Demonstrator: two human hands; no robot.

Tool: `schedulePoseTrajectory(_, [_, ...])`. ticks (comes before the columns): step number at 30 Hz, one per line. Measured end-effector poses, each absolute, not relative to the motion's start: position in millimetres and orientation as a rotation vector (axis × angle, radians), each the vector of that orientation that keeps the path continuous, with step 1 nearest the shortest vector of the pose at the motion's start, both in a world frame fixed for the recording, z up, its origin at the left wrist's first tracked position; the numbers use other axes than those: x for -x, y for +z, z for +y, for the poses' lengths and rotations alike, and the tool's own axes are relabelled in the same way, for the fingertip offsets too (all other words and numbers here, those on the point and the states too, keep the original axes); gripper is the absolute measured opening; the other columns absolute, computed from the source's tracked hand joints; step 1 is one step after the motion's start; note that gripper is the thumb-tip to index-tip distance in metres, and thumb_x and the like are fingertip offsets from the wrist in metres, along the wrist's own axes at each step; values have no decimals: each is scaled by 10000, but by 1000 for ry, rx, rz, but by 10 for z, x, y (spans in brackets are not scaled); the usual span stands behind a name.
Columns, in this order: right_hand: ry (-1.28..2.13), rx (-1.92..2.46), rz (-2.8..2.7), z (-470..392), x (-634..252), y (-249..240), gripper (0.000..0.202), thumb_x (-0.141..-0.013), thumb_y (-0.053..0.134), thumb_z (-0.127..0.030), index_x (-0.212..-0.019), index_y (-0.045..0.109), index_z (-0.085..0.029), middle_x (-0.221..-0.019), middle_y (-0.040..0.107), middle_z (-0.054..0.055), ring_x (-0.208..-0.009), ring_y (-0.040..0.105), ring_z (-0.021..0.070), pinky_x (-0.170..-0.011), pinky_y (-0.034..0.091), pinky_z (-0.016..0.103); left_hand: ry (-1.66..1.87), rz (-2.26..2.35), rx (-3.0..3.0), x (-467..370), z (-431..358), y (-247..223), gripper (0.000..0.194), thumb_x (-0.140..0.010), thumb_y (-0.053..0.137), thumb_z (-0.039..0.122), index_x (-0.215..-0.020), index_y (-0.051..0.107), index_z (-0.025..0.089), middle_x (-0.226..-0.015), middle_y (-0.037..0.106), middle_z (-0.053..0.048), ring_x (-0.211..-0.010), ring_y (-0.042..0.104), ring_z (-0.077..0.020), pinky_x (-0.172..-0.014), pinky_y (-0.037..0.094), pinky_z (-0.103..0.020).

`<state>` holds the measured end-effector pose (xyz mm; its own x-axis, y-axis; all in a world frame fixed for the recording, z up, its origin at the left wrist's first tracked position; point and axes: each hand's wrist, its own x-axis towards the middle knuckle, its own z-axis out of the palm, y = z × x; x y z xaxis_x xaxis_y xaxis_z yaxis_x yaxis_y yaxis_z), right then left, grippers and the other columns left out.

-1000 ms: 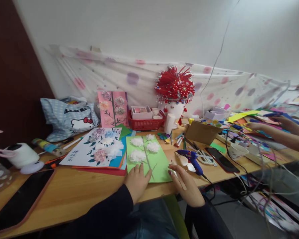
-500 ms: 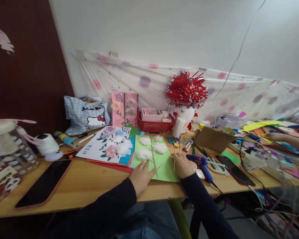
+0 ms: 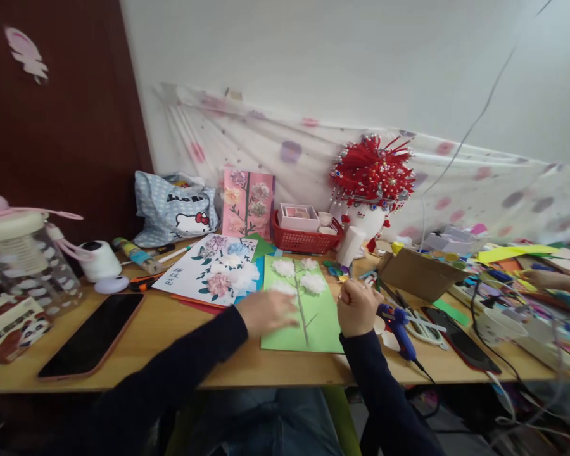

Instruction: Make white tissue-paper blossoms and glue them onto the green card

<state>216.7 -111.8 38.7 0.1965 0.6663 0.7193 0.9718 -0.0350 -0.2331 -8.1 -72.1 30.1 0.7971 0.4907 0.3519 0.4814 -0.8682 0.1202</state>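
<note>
A green sheet (image 3: 323,329) lies before me with a drawn grey stem and several white ruffled flowers (image 3: 312,283). My left hand (image 3: 270,311), smeared by motion, hovers over the sheet's left side with its fingers stretched out; it partly covers the lower left flower. Curled into a fist, my right hand (image 3: 358,308) is at the sheet's right edge; what it holds, if anything, is hidden. Just right of that hand lies a blue glue gun (image 3: 401,335) with a cord.
Left of the green sheet lies a white sheet with paper flowers (image 3: 180,278). A phone (image 3: 92,335) lies farther left. Behind stand a red basket (image 3: 304,240) and a red beaded headpiece (image 3: 375,171). Scissors (image 3: 425,329) and another phone (image 3: 463,339) lie right; another person's hand (image 3: 546,278) is beyond.
My left hand has lifted off the sheet and shifted left and up. My right hand has risen from the sheet's edge and closed into a fist. The view has turned slightly left.
</note>
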Motion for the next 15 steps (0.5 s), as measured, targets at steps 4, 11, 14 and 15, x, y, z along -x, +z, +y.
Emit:
schedulePoseTrajectory(4, [-556,1438,-1614,-966,-1947,615,278,-527,374,-21,-490,161,-195,-481,280,-20,-535,329,130,-680,297,314,1412,1343,-2541,740,-24,771,330,-873,378,288,-976,656,145,-972,674,-78,-884,595,-161,-856,436,-277])
schedulePoseTrajectory(11, [-422,1105,-1696,-312,-1354,687,334,-571,374,-69,-507,81,-217,-453,213,-35,-480,239,107,-525,278,244,1172,1503,-2170,1391,704,360,359,-691,588,343,-978,662,139,-767,670,-22,-724,563,-146,-709,434,-237])
schedulePoseTrajectory(14, [-297,1047,-1828,-66,-1144,536,323,-570,377,-80,-508,90,-214,-452,222,-47,-457,213,87,-491,258,226,1005,1417,-2328,1344,779,146,406,-641,662,366,-991,681,160,-909,679,-52,-871,572,-187,-818,420,-275])
schedulePoseTrajectory(15, [-258,1059,-1864,2,-1086,483,322,-570,378,-81,-507,91,-213,-451,226,-49,-455,210,83,-486,251,222,960,1427,-2390,1313,783,116,398,-633,676,367,-985,691,181,-943,676,-56,-925,562,-205,-862,401,-295])
